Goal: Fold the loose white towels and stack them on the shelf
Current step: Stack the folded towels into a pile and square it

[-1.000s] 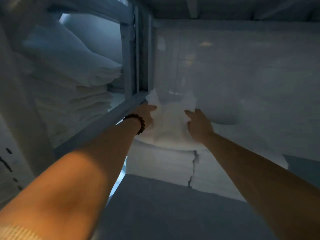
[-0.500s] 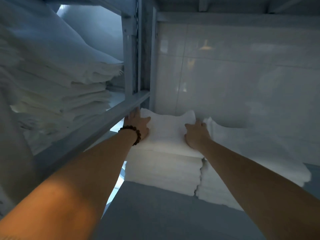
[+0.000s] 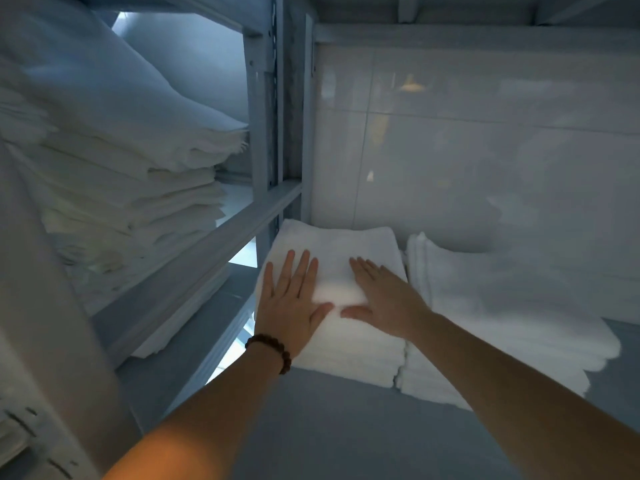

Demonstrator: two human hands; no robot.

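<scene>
Two hands [image 3: 290, 308] [image 3: 388, 299], two towel stacks [image 3: 346, 242] [image 3: 491, 296].

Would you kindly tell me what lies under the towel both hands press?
Under the top towel sits a stack of folded white towels, layered front edges showing. The left hand and right hand cover part of the top; the shelf beneath it is hidden.

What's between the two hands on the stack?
Head view: only bare top towel between the left hand and right hand, both flat on it, thumbs not touching.
</scene>
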